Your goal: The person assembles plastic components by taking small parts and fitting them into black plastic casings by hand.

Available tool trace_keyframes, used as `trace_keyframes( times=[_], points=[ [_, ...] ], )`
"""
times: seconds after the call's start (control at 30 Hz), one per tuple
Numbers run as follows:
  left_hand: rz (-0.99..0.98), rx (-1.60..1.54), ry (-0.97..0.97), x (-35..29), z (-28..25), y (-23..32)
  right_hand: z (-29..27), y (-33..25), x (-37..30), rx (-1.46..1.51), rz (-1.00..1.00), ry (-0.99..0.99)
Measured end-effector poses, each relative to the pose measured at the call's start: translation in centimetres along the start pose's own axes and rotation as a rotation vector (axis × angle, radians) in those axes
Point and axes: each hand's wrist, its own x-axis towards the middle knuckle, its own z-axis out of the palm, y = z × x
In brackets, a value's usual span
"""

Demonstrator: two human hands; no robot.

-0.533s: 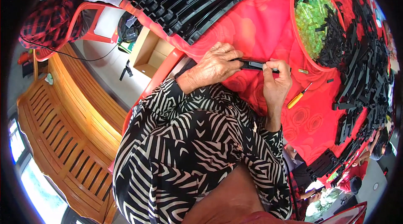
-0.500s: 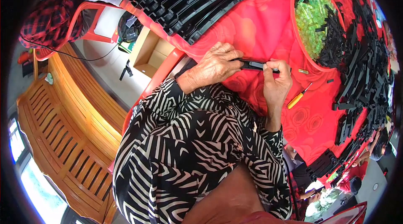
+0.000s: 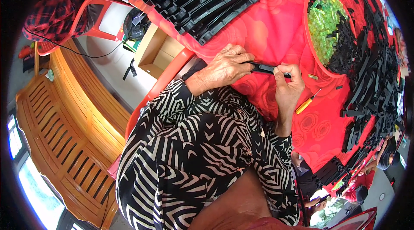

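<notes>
A narrow black plastic piece (image 3: 264, 68) is held between my two hands over the red tablecloth (image 3: 241, 31). My left hand (image 3: 230, 67) is closed on its left end. At the other end, my right hand (image 3: 289, 82) pinches it with the thumb on top. Fingers cover both ends, so its full shape is hidden. To the right of my right hand lies a screwdriver (image 3: 304, 106) with a yellow handle. A small yellowish tube (image 3: 313, 76) and a tiny black part (image 3: 339, 87) lie near the basin.
A red basin (image 3: 308, 27) holds green-yellow clear tubes (image 3: 323, 31) and small black parts (image 3: 340, 44). Loose black strips (image 3: 375, 75) are heaped at right. A black ribbed tray (image 3: 194, 1) sits at the far left of the table. A wooden bench (image 3: 69, 143) and cardboard box (image 3: 157, 51) stand left.
The whole view has shifted slightly, table things moving a little to the right. Both hands keep hold of the black piece, and its top side shows a bit differently.
</notes>
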Motion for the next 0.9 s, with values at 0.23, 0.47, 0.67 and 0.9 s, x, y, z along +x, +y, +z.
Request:
trace_keyframes(
  times=[0.23,0.47,0.67,0.9],
  points=[
    [-0.002,0.039,-0.014,-0.2,0.0,0.1,0.5,-1.5,0.2,-0.24,-0.106,-0.019],
    [0.001,0.124,-0.101,0.1,-0.6,0.7,-0.2,-0.7,0.5,-0.245,-0.102,-0.071],
    [-0.023,0.055,-0.065,0.1,-0.5,0.5,-0.2,0.0,0.1,-0.046,-0.03,-0.024],
    [-0.011,0.026,0.0,0.0,-0.5,0.4,0.4,-1.3,0.2,-0.128,-0.047,-0.035]
  ],
)
